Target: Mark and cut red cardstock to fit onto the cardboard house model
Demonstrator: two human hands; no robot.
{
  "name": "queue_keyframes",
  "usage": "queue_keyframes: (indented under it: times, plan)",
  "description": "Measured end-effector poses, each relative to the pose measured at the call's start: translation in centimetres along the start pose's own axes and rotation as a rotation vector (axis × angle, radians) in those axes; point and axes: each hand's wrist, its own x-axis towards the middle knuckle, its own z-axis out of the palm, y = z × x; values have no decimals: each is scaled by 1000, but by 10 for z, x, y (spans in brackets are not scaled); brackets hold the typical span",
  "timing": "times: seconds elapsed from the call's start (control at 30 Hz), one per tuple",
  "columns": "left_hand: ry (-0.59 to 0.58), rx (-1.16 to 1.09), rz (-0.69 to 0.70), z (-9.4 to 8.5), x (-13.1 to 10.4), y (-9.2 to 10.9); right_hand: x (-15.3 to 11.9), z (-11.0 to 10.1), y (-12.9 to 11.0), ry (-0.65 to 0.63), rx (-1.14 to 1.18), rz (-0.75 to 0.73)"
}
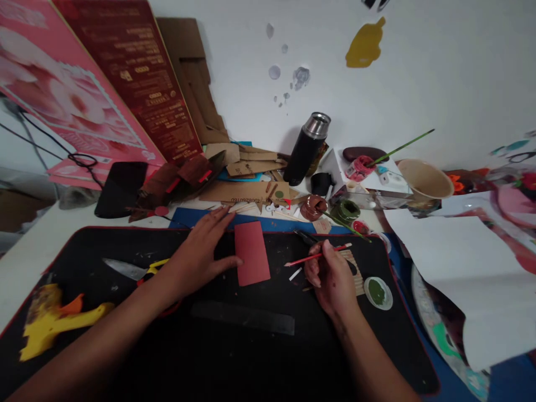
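A red rectangular card [253,254] lies flat on the black mat [234,368]. My left hand [201,254] is spread open beside it, its thumb touching the card's left edge. Between the thumb and fingers of my right hand [335,276] is a red pencil [307,258], its tip pointing left toward the card. Under and beside that hand sits a piece of corrugated cardboard [357,273], partly hidden. A small white strip [295,274] lies near the pencil tip. Nearer to me rests a clear ruler [247,318].
Scissors [125,269] and a yellow glue gun [62,321] lie at left, partly behind my forearm. A dish of green paint [378,293] sits right of my hand. Behind stand a black thermos [305,151], paint jars [345,211] and cardboard scraps [238,191]. White paper [473,262] spreads at right.
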Motion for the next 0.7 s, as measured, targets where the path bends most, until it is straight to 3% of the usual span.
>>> queue_keyframes:
  times: [0.13, 0.23, 0.5, 0.7]
  plan:
    - [201, -58, -44, -15, 8, 5, -2, 2, -1, -14, -11, 4]
    - [263, -87, -45, -21, 10, 7, -2, 3, 0, -32, -21, -2]
    - [245, -98, -88, -11, 8, -2, -1, 4, 4, -13, -64, -14]
    - [184, -102, 9, -7, 7, 4, 0, 9, 6, -37, -149, -22]
